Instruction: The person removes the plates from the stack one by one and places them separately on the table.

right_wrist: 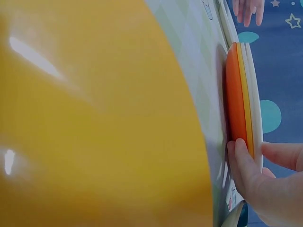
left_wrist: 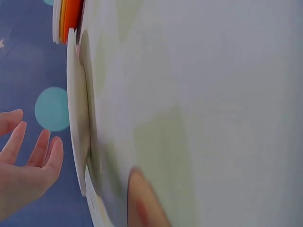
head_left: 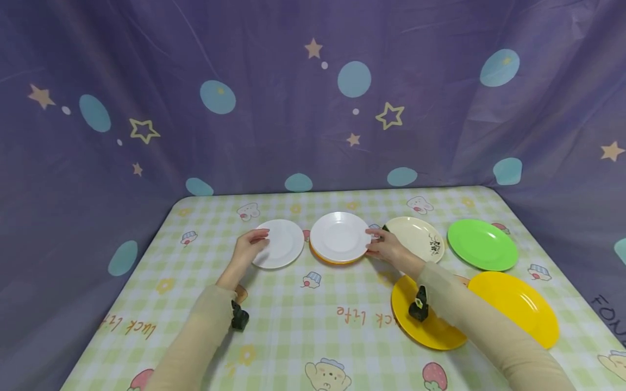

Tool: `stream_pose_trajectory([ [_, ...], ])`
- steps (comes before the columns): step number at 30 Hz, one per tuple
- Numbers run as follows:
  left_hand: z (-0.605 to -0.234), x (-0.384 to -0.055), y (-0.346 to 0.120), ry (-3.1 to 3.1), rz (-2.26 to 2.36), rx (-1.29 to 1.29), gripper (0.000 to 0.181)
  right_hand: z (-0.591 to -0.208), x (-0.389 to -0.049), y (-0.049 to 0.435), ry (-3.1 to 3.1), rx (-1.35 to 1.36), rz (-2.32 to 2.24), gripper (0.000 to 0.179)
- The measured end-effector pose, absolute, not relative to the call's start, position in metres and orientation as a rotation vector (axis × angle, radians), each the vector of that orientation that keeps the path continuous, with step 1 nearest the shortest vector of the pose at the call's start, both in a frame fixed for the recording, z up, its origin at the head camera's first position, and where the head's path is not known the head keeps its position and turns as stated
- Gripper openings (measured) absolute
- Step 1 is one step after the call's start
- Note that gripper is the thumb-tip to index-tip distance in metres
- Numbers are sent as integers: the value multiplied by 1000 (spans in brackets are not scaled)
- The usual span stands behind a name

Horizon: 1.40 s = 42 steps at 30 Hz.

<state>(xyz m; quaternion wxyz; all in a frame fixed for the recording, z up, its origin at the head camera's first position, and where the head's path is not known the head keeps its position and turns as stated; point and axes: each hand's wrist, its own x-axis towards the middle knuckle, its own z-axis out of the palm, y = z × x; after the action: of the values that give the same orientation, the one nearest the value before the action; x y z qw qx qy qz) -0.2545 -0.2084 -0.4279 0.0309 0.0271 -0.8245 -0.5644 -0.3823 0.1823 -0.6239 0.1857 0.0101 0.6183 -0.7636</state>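
Observation:
My right hand (head_left: 391, 251) grips the right edge of a stack of plates (head_left: 340, 237) near the back middle of the table. In the right wrist view the plate stack (right_wrist: 244, 99) shows orange at the bottom, yellow above it and white on top, with the thumb at the white rim and fingers at the orange underside. To the left, a single white plate (head_left: 283, 244) lies on the cloth. My left hand (head_left: 246, 252) is at its left edge; the left wrist view shows this hand (left_wrist: 31, 165) with loosely bent fingers above the white plate (left_wrist: 78, 109), holding nothing.
Right of the stack lies a cream plate (head_left: 411, 233) with a dark print, then a green plate (head_left: 481, 244). Nearer the front are two yellow plates (head_left: 425, 326), partly under my right forearm. A checked cloth (head_left: 293, 326) covers the table; a purple curtain (head_left: 274, 146) hangs behind.

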Motion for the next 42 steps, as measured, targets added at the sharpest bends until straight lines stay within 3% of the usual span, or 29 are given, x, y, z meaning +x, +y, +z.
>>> stream_pose_trajectory([
  [2, -430, -256, -204, -2548, -1750, 58, 29, -619, -380, 181, 1741, 34, -2151, 56],
  [9, -433, -261, -184, -2569, -1784, 1, 31, -453, -272, 134, 1948, 205, -1964, 52],
  [14, -445, -268, -174, -2530, -1813, -127, 31, -411, -249, 124, 1941, 246, -1937, 52],
  [18, -512, -312, -185, -2345, -1931, -392, 27, -413, -251, 125, 1951, 251, -1936, 51],
  [21, -546, -336, -187, -2342, -1948, -408, 29, -425, -258, 127, 1960, 246, -1946, 51],
  [25, -563, -350, -179, -2453, -1886, -249, 29, -436, -261, 129, 1960, 211, -1967, 51],
  [27, -575, -359, -178, -2419, -1894, -292, 27, -465, -278, 139, 1911, 133, -2030, 51],
  [30, -549, -341, -166, -2428, -1884, -289, 28, -490, -290, 148, 1833, 37, -2107, 49],
  [32, -494, -305, -147, -2465, -1884, -190, 27, -495, -295, 149, 1848, 57, -2099, 50],
  [35, -451, -278, -129, -2521, -1903, -31, 28, -465, -280, 137, 1946, 173, -2007, 53],
  [36, -455, -281, -127, -2519, -1909, -28, 28, -452, -273, 131, 1983, 238, -1956, 53],
  [39, -502, -313, -133, -2458, -1973, -120, 31, -468, -283, 138, 1954, 191, -1995, 52],
  [42, -566, -355, -145, -2387, -2005, -226, 35, -518, -314, 154, 1859, 86, -2087, 50],
])
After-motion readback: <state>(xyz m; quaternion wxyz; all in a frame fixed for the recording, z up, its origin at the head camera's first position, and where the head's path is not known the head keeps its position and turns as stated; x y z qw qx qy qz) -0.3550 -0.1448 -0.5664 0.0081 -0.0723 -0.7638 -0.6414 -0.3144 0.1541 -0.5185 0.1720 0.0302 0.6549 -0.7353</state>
